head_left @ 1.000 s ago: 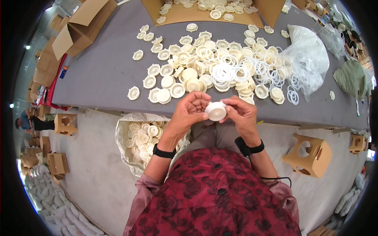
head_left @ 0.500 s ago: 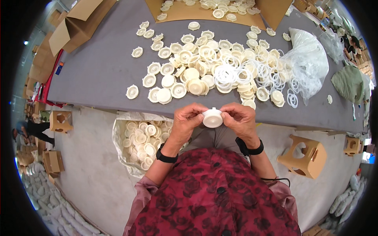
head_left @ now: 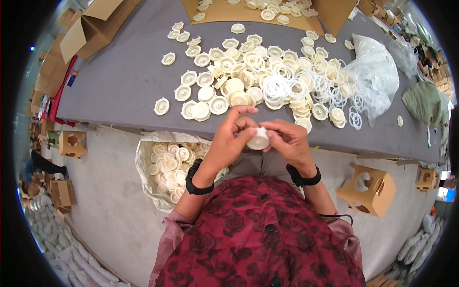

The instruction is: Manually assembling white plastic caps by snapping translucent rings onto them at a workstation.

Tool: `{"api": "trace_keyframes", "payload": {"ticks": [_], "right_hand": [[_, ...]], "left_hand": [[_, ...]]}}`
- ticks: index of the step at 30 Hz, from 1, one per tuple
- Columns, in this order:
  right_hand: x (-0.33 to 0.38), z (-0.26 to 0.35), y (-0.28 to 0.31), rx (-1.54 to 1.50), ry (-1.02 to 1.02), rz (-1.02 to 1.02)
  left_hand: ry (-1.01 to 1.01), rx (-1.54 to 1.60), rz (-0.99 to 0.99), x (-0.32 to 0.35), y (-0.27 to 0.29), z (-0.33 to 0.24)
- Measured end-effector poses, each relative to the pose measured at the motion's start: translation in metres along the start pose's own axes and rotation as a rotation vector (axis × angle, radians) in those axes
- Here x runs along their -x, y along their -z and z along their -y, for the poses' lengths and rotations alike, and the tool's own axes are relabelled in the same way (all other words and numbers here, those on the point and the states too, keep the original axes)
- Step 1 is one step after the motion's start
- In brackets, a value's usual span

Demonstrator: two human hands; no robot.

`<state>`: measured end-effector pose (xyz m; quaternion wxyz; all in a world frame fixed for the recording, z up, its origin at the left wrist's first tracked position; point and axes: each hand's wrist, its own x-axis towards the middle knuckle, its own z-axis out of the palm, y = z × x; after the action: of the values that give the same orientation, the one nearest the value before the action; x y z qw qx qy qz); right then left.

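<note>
Between my two hands, just off the table's front edge, is a round cream plastic cap (head_left: 259, 140) with small lugs on its rim. My right hand (head_left: 291, 142) pinches its right side between thumb and fingers. On the other side, my left hand (head_left: 228, 139) has its thumb and a fingertip against the cap, with the index finger raised away from it. Beyond my hands lies a heap of similar cream caps (head_left: 234, 85), some face up and some face down. White sealing rings (head_left: 276, 87) are scattered over the right part of this heap.
A clear plastic bag (head_left: 375, 79) sits right of the rings. At the back, an open cardboard box (head_left: 330, 16) holds more caps. Below the table's edge on the left, a white sack (head_left: 143, 162) is filled with caps. A brown stool (head_left: 370, 189) stands on the floor at right.
My left index finger has lifted off the cap and my left hand has loosened. The cap has tilted slightly between my fingers. The view has shifted a little.
</note>
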<state>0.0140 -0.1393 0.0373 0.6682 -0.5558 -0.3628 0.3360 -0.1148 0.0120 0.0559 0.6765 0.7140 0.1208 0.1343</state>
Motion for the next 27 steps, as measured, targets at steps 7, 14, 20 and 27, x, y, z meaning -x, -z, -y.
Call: {"api": "trace_keyframes", "payload": {"ticks": [7, 14, 20, 27], "right_hand": [[0.007, -0.002, -0.005, -0.251, 0.081, -0.159], [0.009, 0.002, 0.0, 0.099, 0.072, -0.022], [0.007, 0.003, -0.007, 0.372, -0.037, 0.075], [0.005, -0.018, -0.011, 0.792, 0.246, 0.096]], "left_hand": [[-0.047, 0.528, -0.131, 0.015, -0.013, 0.036], [-0.055, 0.394, -0.081, 0.019, 0.004, 0.036], [-0.21, -0.031, 0.013, 0.015, 0.009, 0.027], [-0.011, -0.874, 0.325, 0.046, 0.053, 0.03]]}}
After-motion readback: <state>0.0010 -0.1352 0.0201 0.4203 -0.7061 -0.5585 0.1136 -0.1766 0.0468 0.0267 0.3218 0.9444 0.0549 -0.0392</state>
